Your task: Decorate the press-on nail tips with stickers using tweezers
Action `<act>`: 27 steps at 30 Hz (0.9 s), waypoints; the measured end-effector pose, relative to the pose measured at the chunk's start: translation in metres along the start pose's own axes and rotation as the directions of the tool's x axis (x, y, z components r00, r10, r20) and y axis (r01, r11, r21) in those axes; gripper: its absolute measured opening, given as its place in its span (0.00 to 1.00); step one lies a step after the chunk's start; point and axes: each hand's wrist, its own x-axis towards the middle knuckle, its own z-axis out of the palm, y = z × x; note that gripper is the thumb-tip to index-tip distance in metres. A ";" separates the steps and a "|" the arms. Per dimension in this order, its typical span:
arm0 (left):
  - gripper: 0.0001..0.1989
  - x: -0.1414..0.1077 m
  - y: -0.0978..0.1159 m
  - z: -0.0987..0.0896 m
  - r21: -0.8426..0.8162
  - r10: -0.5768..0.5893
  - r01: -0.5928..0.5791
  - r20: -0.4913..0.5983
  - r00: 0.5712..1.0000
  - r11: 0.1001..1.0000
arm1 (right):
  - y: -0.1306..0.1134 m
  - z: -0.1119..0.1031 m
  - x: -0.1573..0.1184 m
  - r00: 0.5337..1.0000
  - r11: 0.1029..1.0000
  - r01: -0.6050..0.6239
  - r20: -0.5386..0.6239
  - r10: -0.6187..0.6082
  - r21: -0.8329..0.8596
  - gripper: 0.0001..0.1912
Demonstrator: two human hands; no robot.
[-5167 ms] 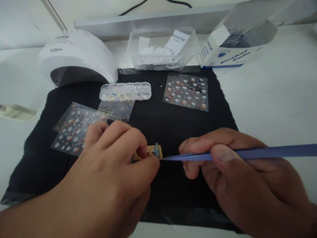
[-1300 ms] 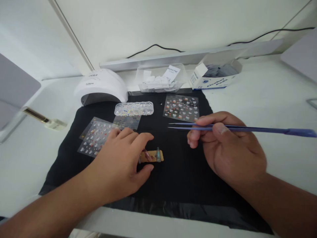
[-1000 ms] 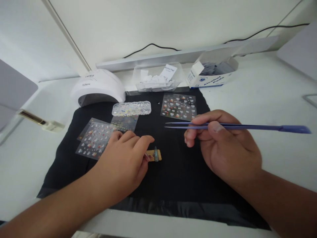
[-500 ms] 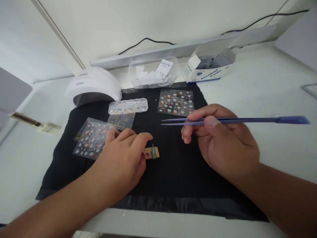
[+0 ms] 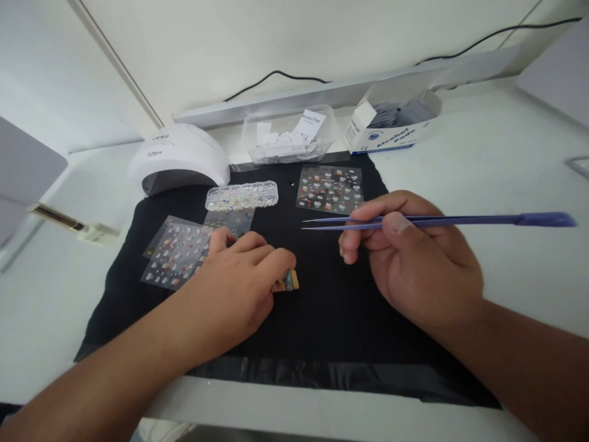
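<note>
Purple tweezers (image 5: 478,220) lie across my right hand (image 5: 414,258), pinched between thumb and fingers, their two thin tips apart and pointing left. My left hand (image 5: 243,279) rests on the black mat (image 5: 331,319), its fingers bent round a small yellowish piece (image 5: 295,280) with a bluish-green nail-shaped thing on it. The fingers cover most of that piece. Left of this hand, clear sticker sheets (image 5: 172,255) overlap. Behind it is a clear compartment case (image 5: 242,196) with small bits inside. Another sticker sheet (image 5: 329,189) lies beyond the tweezer tips.
A white domed lamp (image 5: 179,153) stands at the back left, beside a clear tub (image 5: 289,138) of packets and a box of alcohol pads (image 5: 393,126). A small bottle with a gold cap (image 5: 57,218) is at the far left.
My left index finger has come down over the bluish-green thing on the yellowish piece. My right hand holds the tweezers much as before. The whole view has shifted slightly.
</note>
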 end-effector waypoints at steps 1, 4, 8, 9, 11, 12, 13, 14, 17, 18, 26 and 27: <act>0.15 0.000 0.000 0.000 0.000 0.005 -0.005 0.010 1.000 1.000 | 0.000 0.000 0.000 1.000 1.000 0.002 0.001 -0.002 0.000 0.09; 0.16 0.000 -0.001 0.000 -0.009 0.022 -0.022 0.016 1.000 1.000 | 0.001 -0.001 0.000 1.000 1.000 0.016 0.002 -0.016 0.005 0.09; 0.16 0.001 -0.004 0.001 -0.014 0.051 -0.051 0.008 0.999 0.999 | 0.003 -0.002 0.001 0.999 0.999 0.034 0.012 -0.035 0.009 0.10; 0.16 0.001 -0.004 0.002 -0.015 0.055 -0.054 0.011 0.998 0.998 | 0.004 -0.003 0.001 0.999 0.999 0.037 0.015 -0.037 0.009 0.10; 0.16 0.001 -0.005 0.003 -0.015 0.049 -0.048 0.016 0.999 0.999 | 0.004 -0.003 0.002 0.999 0.999 0.043 0.018 -0.043 0.011 0.10; 0.16 0.000 -0.005 0.003 -0.016 0.046 -0.045 0.017 0.999 0.999 | 0.005 -0.003 0.002 0.999 0.999 0.044 0.016 -0.044 0.011 0.09; 0.16 0.000 -0.004 0.003 -0.018 0.040 -0.040 0.012 0.999 0.999 | 0.005 -0.004 0.003 0.999 0.999 0.045 0.012 -0.045 0.011 0.09; 0.17 -0.002 -0.004 0.002 -0.023 0.037 -0.037 0.003 0.999 0.999 | 0.005 -0.004 0.003 0.999 0.999 0.048 0.004 -0.048 0.013 0.08; 0.20 -0.008 -0.004 -0.005 -0.046 0.034 -0.036 -0.037 0.999 0.998 | 0.005 -0.005 0.004 0.998 0.998 0.059 -0.022 -0.059 0.018 0.08; 0.21 -0.010 -0.005 -0.008 -0.053 0.035 -0.038 -0.055 0.998 0.998 | 0.005 -0.006 0.005 0.998 0.998 0.061 -0.028 -0.060 0.019 0.08; 0.14 -0.020 -0.011 -0.023 -0.048 0.068 -0.075 -0.136 0.988 0.996 | 0.006 -0.008 0.006 0.998 0.999 0.051 -0.047 -0.051 0.004 0.08; 0.14 -0.020 -0.011 -0.022 -0.052 0.074 -0.081 -0.131 0.989 0.995 | 0.006 -0.008 0.006 0.998 0.999 0.050 -0.048 -0.050 0.002 0.08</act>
